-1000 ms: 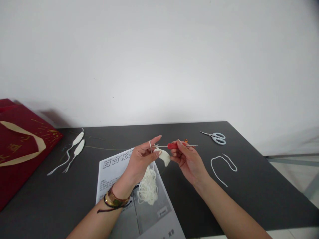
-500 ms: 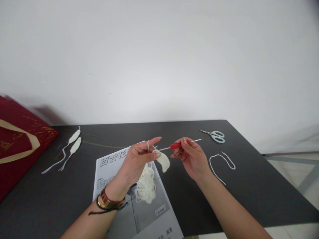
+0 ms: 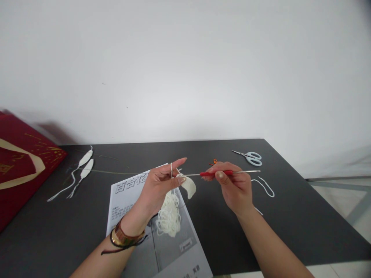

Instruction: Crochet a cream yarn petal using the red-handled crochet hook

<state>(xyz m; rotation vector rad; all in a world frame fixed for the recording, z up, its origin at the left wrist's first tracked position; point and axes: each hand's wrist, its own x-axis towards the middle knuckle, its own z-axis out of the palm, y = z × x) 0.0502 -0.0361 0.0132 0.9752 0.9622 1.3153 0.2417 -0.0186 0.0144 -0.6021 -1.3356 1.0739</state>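
Note:
Between thumb and fingers, my left hand (image 3: 162, 183) pinches a small cream crochet piece (image 3: 189, 187), with a strand of yarn looped round the raised index finger. My right hand (image 3: 233, 185) is closed round the red grip of a crochet hook (image 3: 216, 173). The hook's thin metal shaft points left, and its tip reaches the top of the crochet piece by my left fingertips. Its other metal end sticks out to the right. Below my left hand, a loose heap of cream yarn (image 3: 169, 216) lies on a printed sheet (image 3: 171, 253).
On the dark table (image 3: 226, 239), scissors (image 3: 251, 157) and a white yarn scrap (image 3: 266, 187) lie at the right. A small orange item (image 3: 215, 161) shows behind my right hand. Two white crocheted pieces (image 3: 87, 168) with tails lie left, near a red gift bag (image 3: 23, 162).
My right hand has shifted right and turned, bringing the hook nearly level. The orange item has come into view behind it. My left hand and the crochet piece have barely moved.

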